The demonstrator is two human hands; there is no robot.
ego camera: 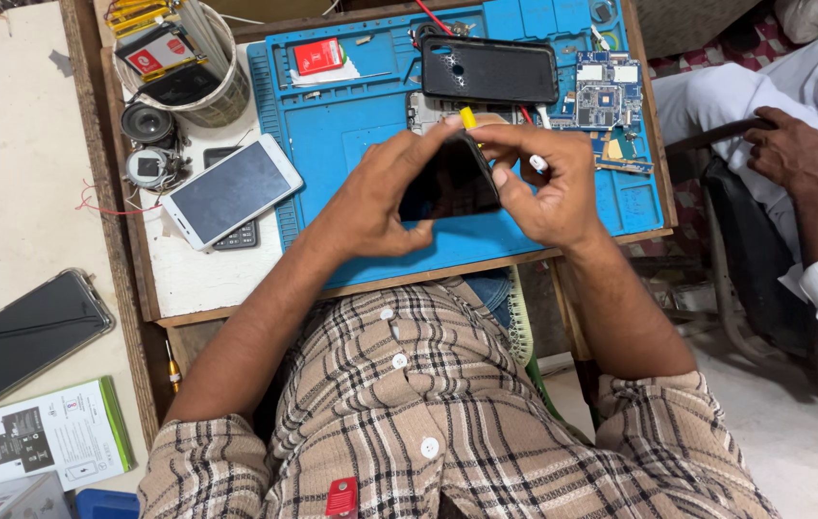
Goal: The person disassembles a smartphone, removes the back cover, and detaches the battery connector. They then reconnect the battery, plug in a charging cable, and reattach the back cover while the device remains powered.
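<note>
checked shirt sleeves (409,423) are filling the bottom of the view. above them the left hand (385,197) is gripping the left edge of a dark phone (449,180), fingers curled round it, holding it above the blue mat (332,125) on the worktop (188,279). the right hand (548,183) is pinching the phone's right side, and a yellow-tipped tool (467,117) is poking up at the phone's top edge, possibly held by this hand. a black back cover (490,69) and a circuit board (609,96) are lying on the mat beyond. a white phone (231,190) is resting left of it.
</note>
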